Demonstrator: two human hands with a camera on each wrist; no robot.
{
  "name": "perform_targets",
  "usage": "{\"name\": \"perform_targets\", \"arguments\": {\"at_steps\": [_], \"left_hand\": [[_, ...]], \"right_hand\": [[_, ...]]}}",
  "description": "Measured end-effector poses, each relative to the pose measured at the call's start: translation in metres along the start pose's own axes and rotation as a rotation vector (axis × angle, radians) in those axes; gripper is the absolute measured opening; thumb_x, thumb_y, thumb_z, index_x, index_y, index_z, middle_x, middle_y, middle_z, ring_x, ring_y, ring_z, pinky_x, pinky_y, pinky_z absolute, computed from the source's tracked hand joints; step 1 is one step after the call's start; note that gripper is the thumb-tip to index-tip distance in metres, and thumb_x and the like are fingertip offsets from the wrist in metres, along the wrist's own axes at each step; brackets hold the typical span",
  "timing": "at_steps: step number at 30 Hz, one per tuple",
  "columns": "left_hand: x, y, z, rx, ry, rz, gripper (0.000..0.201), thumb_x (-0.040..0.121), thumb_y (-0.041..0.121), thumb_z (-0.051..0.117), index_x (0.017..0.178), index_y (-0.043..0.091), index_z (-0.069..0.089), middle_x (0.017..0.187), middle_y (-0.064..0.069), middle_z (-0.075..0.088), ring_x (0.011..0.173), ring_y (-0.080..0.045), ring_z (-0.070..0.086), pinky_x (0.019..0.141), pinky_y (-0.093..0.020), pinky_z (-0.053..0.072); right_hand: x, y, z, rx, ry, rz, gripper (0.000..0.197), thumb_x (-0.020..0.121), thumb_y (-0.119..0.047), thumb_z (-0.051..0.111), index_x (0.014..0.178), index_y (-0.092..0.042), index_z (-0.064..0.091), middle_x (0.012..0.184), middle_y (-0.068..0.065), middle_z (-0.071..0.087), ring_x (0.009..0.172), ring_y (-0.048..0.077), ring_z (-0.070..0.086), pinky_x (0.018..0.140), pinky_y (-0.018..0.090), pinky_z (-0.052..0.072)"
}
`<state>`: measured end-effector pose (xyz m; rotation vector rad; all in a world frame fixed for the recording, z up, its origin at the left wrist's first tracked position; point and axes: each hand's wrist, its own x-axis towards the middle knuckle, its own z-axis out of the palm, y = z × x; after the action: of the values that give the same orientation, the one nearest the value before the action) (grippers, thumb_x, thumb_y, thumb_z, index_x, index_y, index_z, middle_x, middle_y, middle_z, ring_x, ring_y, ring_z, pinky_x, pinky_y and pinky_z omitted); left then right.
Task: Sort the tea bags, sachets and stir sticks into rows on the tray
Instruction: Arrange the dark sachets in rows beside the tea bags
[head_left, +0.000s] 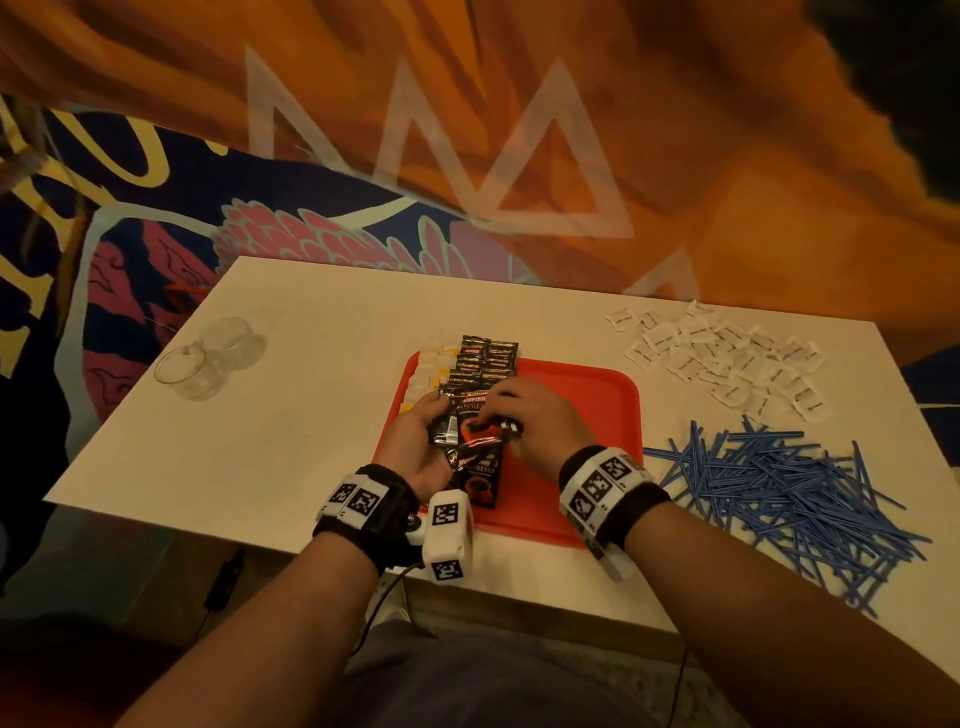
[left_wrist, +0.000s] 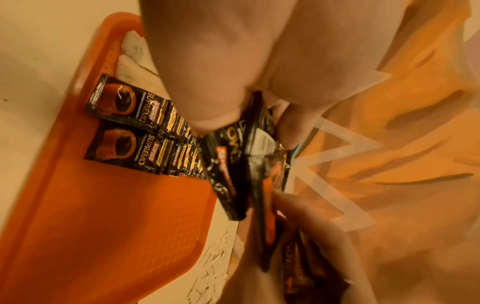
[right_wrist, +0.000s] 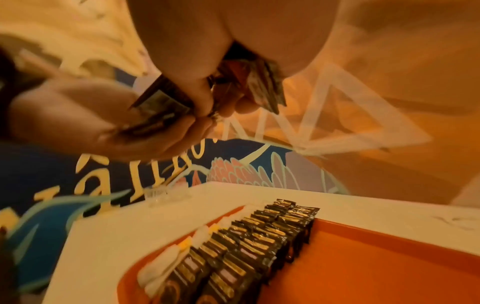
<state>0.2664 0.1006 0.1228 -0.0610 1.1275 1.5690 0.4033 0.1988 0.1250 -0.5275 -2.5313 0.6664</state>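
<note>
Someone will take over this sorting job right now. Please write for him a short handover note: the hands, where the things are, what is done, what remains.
Left hand: holds a bunch of black coffee sachets above the red tray.
Right hand: pinches one sachet from that bunch.
Done: row of white tea bags along the tray's left side; beside it, two rows of coffee sachets.
Left: lay down the held sachets; white sachets and blue stir sticks lie unsorted on the table, right of the tray.
</note>
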Motion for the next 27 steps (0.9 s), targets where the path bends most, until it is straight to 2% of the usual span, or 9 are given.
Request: {"name": "perform_targets", "arguments": {"at_steps": [4, 6, 8, 11, 13, 15, 21, 25, 27], "left_hand": [[0.002, -0.002, -0.003, 0.076, -0.025, 0.043, 0.033, 0.098, 0.005, 0.049, 0.130, 0.006, 0.058, 0.117, -0.021, 0.068, 0.096, -0.033, 0.069, 0.092, -0.048, 0.052], [0.002, -0.003, -0.004, 0.118, -0.016, 0.059, 0.033, 0.098, 0.002, 0.050, 0.129, 0.007, 0.059, 0.115, -0.020, 0.069, 0.094, -0.032, 0.070, 0.088, -0.047, 0.053], [0.003, -0.003, -0.004, 0.140, -0.005, 0.066, 0.033, 0.097, 0.001, 0.051, 0.129, 0.007, 0.058, 0.116, -0.021, 0.069, 0.094, -0.032, 0.070, 0.083, -0.045, 0.056], [0.000, -0.004, 0.000, 0.156, -0.016, 0.055, 0.034, 0.096, 0.003, 0.055, 0.130, 0.009, 0.058, 0.119, -0.019, 0.070, 0.099, -0.032, 0.071, 0.079, -0.044, 0.059], [-0.002, -0.006, 0.004, 0.175, -0.030, 0.038, 0.038, 0.095, 0.006, 0.059, 0.133, 0.011, 0.056, 0.118, -0.018, 0.070, 0.103, -0.033, 0.070, 0.078, -0.044, 0.059], [-0.001, -0.009, 0.008, 0.181, -0.026, 0.026, 0.043, 0.094, 0.008, 0.061, 0.136, 0.011, 0.053, 0.120, -0.018, 0.070, 0.107, -0.034, 0.069, 0.080, -0.047, 0.059], [-0.001, -0.010, 0.010, 0.067, -0.021, -0.031, 0.038, 0.097, 0.006, 0.046, 0.133, -0.003, 0.054, 0.126, -0.025, 0.062, 0.104, -0.037, 0.065, 0.101, -0.051, 0.048], [0.000, -0.011, 0.006, 0.142, -0.006, -0.026, 0.037, 0.096, -0.002, 0.042, 0.131, -0.005, 0.054, 0.128, -0.028, 0.060, 0.104, -0.037, 0.064, 0.097, -0.048, 0.051], [0.001, -0.011, 0.007, 0.193, 0.007, -0.012, 0.034, 0.098, -0.002, 0.045, 0.131, -0.003, 0.054, 0.123, -0.025, 0.064, 0.098, -0.034, 0.067, 0.093, -0.047, 0.052]], "right_hand": [[-0.006, 0.002, 0.006, -0.091, -0.019, -0.071, 0.045, 0.063, 0.013, 0.073, 0.099, -0.015, 0.076, 0.105, 0.004, 0.069, 0.099, 0.025, 0.063, 0.082, 0.035, 0.053], [-0.008, 0.000, 0.005, 0.103, -0.030, 0.100, 0.044, 0.073, 0.012, 0.063, 0.103, -0.017, 0.074, 0.110, -0.001, 0.068, 0.105, 0.014, 0.059, 0.092, 0.022, 0.044], [-0.005, 0.000, 0.006, 0.352, 0.069, 0.367, 0.034, 0.085, 0.002, 0.060, 0.102, -0.025, 0.071, 0.105, -0.008, 0.068, 0.098, 0.007, 0.060, 0.084, 0.014, 0.043], [0.002, -0.001, 0.005, 0.686, 0.230, 0.742, 0.019, 0.083, -0.028, 0.075, 0.099, -0.027, 0.065, 0.092, -0.008, 0.067, 0.077, 0.011, 0.061, 0.064, 0.022, 0.047], [0.005, 0.001, 0.006, 0.856, 0.082, 0.887, 0.036, 0.078, -0.041, 0.079, 0.105, -0.024, 0.062, 0.095, -0.003, 0.069, 0.071, 0.010, 0.063, 0.054, 0.023, 0.045], [0.007, -0.001, 0.009, 1.023, -0.078, 0.891, 0.038, 0.082, -0.035, 0.077, 0.113, -0.017, 0.064, 0.098, 0.001, 0.072, 0.069, 0.010, 0.067, 0.047, 0.020, 0.045], [0.007, 0.006, 0.014, 1.047, -0.129, 0.897, 0.033, 0.090, -0.031, 0.068, 0.117, -0.012, 0.066, 0.096, 0.004, 0.073, 0.075, 0.016, 0.069, 0.052, 0.021, 0.050], [0.004, 0.017, 0.011, 1.011, -0.086, 0.932, 0.025, 0.090, -0.023, 0.069, 0.111, -0.010, 0.067, 0.108, 0.016, 0.071, 0.094, 0.033, 0.069, 0.081, 0.048, 0.056], [0.003, 0.019, 0.007, 1.011, -0.039, 0.949, 0.015, 0.091, -0.012, 0.065, 0.105, -0.009, 0.068, 0.109, 0.022, 0.070, 0.091, 0.037, 0.068, 0.083, 0.053, 0.054]]}}
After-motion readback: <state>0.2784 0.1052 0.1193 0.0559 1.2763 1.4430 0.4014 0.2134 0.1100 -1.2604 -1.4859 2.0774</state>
